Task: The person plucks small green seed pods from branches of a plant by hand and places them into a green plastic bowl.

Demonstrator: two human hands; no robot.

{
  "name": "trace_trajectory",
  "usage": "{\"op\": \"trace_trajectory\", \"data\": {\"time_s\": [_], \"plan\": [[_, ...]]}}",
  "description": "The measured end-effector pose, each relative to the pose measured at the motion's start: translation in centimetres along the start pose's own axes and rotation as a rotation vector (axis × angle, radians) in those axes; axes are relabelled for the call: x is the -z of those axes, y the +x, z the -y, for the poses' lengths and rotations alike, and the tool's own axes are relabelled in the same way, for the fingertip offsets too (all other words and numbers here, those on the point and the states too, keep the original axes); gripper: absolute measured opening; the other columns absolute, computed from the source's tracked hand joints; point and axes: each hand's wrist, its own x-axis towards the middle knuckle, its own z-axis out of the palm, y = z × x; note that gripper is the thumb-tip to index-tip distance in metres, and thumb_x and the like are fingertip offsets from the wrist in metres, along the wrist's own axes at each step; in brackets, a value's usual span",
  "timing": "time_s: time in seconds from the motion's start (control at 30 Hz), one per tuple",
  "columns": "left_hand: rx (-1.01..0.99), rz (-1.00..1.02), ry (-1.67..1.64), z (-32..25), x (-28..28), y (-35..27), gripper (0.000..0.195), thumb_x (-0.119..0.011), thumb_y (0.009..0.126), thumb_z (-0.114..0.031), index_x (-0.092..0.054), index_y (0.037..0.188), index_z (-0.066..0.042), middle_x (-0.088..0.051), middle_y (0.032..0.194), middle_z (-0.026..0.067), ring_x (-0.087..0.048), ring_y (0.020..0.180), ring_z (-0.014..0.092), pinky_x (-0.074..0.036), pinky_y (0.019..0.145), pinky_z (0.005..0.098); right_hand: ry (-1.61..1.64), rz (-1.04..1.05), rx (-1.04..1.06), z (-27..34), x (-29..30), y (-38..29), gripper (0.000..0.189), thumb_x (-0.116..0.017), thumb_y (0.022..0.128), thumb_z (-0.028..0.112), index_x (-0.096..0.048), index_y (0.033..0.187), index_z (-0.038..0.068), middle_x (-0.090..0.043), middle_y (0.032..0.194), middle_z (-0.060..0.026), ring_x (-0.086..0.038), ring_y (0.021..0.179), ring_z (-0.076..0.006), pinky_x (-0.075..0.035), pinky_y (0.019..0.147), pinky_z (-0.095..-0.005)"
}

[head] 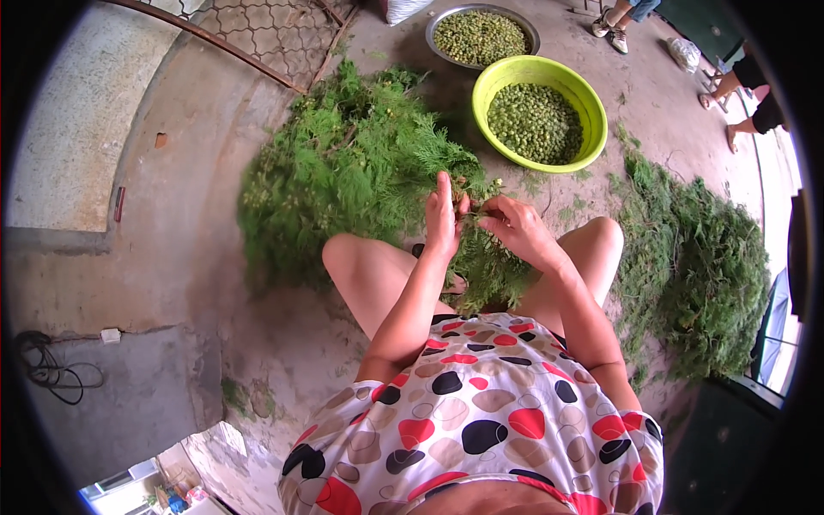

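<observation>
My left hand (pixel 443 219) grips a green conifer branch (pixel 489 270), probably arborvitae, whose flat sprays hang down between my knees. At the upper part of this branch, the fingertips of my right hand (pixel 523 228) are pinched together; what exactly lies between them is too small to tell. Just beyond my hands stands a yellow-green plastic basin (pixel 486 122) holding a heap of small green cones (pixel 534 122). A large pile of cut conifer branches (pixel 360 154) lies ahead and to the left, reaching close to my left hand.
Behind the plastic basin is a metal basin (pixel 430 38) of paler green cones. More cut branches (pixel 702 270) are heaped on the right. A rusty metal mesh frame (pixel 257 38) lies at upper left. Other people's legs (pixel 618 19) show at upper right, near a plastic bag (pixel 683 55).
</observation>
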Motion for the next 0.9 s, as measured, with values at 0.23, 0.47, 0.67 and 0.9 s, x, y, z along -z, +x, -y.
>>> {"op": "trace_trajectory", "data": {"time_s": [0.23, 0.47, 0.67, 0.9], "plan": [[-0.039, 0.051, -0.288, 1.0, -0.4, 0.3, 0.038, -0.041, 0.093, -0.044, -0.046, 0.082, -0.008, -0.042, 0.056, -0.0001, -0.045, 0.054, 0.014, -0.044, 0.068, 0.0303, 0.020, -0.044, 0.090, 1.4, -0.9, -1.2, 0.018, -0.061, 0.081, 0.011, -0.056, 0.092, -0.003, -0.061, 0.083, -0.0174, -0.059, 0.077, -0.0347, -0.047, 0.066, -0.0393], [0.046, -0.159, -0.229, 0.8, 1.2, 2.5, 0.041, -0.043, 0.088, -0.054, -0.045, 0.090, -0.014, -0.034, 0.057, -0.0029, -0.023, 0.040, 0.006, -0.019, 0.033, 0.0208, -0.114, -0.279, 0.224, 7.1, 4.1, -2.8, 0.017, -0.058, 0.082, 0.007, -0.054, 0.097, 0.000, -0.059, 0.082, -0.0143, -0.057, 0.074, -0.0305, -0.045, 0.067, -0.0374], [-0.031, -0.107, -0.258, 0.3, 0.6, 1.3, 0.040, -0.040, 0.090, -0.053, -0.044, 0.087, -0.013, -0.037, 0.060, -0.0024, -0.028, 0.046, 0.006, -0.021, 0.036, 0.0198, -0.376, -0.744, 0.374, 5.4, 8.4, -0.2, 0.036, -0.058, 0.080, -0.001, -0.050, 0.115, 0.001, -0.060, 0.105, -0.0148, -0.058, 0.095, -0.0259, -0.045, 0.086, -0.0342], [-0.056, -0.102, -0.178, -1.2, -1.5, -0.9, 0.047, -0.045, 0.087, -0.056, -0.039, 0.074, -0.012, -0.039, 0.057, -0.0019, -0.030, 0.043, 0.006, -0.023, 0.037, 0.0212, -0.292, -0.281, 0.112, 1.1, 5.0, 1.0, 0.030, -0.064, 0.079, 0.014, -0.056, 0.105, 0.000, -0.062, 0.087, -0.0146, -0.060, 0.084, -0.0308, -0.047, 0.077, -0.0389]]}}
